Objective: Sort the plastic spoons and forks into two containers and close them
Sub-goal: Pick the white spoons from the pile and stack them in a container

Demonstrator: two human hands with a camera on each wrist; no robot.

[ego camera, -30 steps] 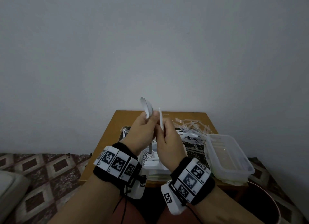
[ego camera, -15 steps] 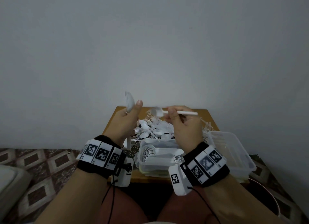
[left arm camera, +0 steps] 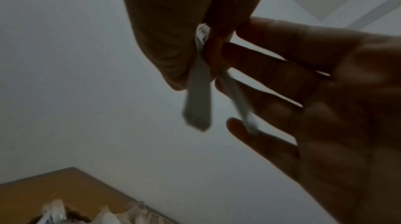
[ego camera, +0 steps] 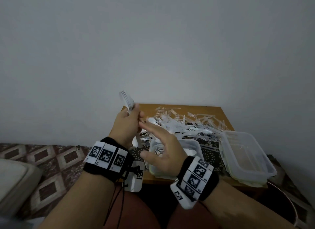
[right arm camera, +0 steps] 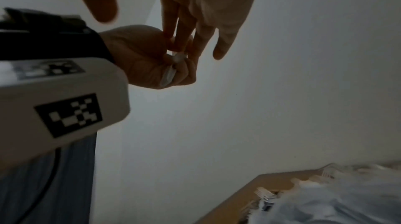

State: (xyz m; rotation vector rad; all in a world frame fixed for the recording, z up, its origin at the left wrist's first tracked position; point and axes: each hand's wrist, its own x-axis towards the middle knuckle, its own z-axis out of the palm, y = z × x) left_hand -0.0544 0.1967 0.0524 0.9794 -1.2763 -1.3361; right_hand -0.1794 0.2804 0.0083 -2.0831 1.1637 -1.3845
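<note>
Plain grey wall fills the background behind a small wooden table (ego camera: 219,112), which is seen from above a seated person's lap. Nearest the viewer, two forearms with black wristbands carrying square black-and-white markers are raised over the table's front edge. Just beyond them, the left hand (ego camera: 127,124) is curled around a stack of white plastic forks (ego camera: 127,100), held upright with the tines showing above the fist. The right hand (ego camera: 162,146) is held beside it with fingers straight and spread, their tips touching the left hand's fingers; nothing is gripped by it. Below the hands, a clear container (ego camera: 196,145) holding nested spoons is set at the table's front, and a second clear container (ego camera: 245,153), apparently empty, is placed to its right. Farther back, a loose pile of cutlery (ego camera: 185,124) is spread across the tabletop, so much sorting appears to remain. For the step in hand, the forks are best squared up with tines aligned and handles pressed flush before being lowered flat into the empty container, so that the lid can later be shut.
</note>
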